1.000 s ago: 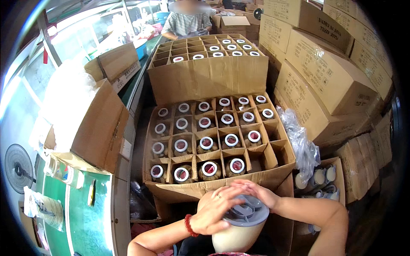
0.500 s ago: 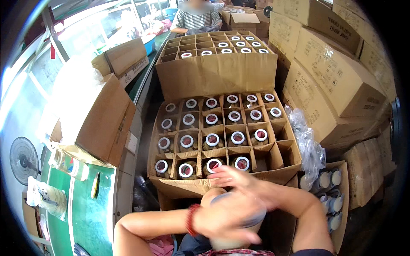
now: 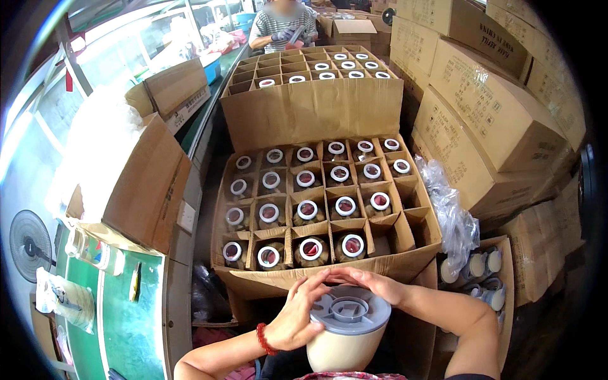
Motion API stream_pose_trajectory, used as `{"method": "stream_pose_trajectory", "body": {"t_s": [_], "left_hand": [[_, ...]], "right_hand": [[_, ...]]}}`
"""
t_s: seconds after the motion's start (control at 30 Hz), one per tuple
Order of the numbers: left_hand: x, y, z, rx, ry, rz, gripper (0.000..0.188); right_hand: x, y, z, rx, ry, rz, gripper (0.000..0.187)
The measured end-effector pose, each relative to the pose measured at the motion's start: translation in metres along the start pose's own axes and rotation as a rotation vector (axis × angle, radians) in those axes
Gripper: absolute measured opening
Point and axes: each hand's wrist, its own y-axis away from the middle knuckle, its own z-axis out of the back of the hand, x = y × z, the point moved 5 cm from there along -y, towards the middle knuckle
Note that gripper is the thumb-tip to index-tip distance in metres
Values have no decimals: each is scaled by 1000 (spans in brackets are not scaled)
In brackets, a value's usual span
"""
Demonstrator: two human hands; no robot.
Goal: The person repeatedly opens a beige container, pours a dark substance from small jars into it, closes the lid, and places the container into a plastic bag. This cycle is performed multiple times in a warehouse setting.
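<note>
In front of my body stands a cream, tapering container [image 3: 345,349] topped by a round grey lid [image 3: 349,308] with a raised ring in its middle. My left hand [image 3: 294,320], with a red bracelet at its wrist, curls around the left side of the lid, thumb by the rim. Over the far rim reaches my right hand [image 3: 373,283], its fingers bent around the edge and meeting the left fingertips. Just beyond is a divided cardboard box [image 3: 313,283] holding several jars [image 3: 311,249] with white-rimmed tops and reddish centres.
A second divided box [image 3: 310,111] stands behind, with a person [image 3: 283,31] beyond it. Stacked cartons [image 3: 487,101] rise at the right, above a box of pale-lidded cups [image 3: 476,265]. At left are a green bench [image 3: 130,323], a knife-like tool [image 3: 135,282] and a fan [image 3: 30,244].
My hands, blurred and crossed over the lid before, have spread around its rim, uncovering the grey top. My view has shifted slightly. The person at the back now holds something up.
</note>
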Motion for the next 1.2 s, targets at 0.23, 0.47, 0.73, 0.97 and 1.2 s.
{"method": "stream_pose_trajectory", "body": {"t_s": [0.23,0.47,0.73,0.97,1.2], "left_hand": [[-116,-37,-74,453,-703,-432,68],[-54,-59,19,125,33,-347,63],[71,8,-30,70,442,39,69],[-63,-36,19,149,-487,-249,44],[4,-46,87,-471,61,224,35]], "right_hand": [[-35,-101,-10,456,-192,148,72],[-1,-32,58,-369,-49,95,41],[35,36,-28,-171,299,176,55],[-39,-84,22,158,-151,189,65],[28,-75,40,-367,116,311,28]]}}
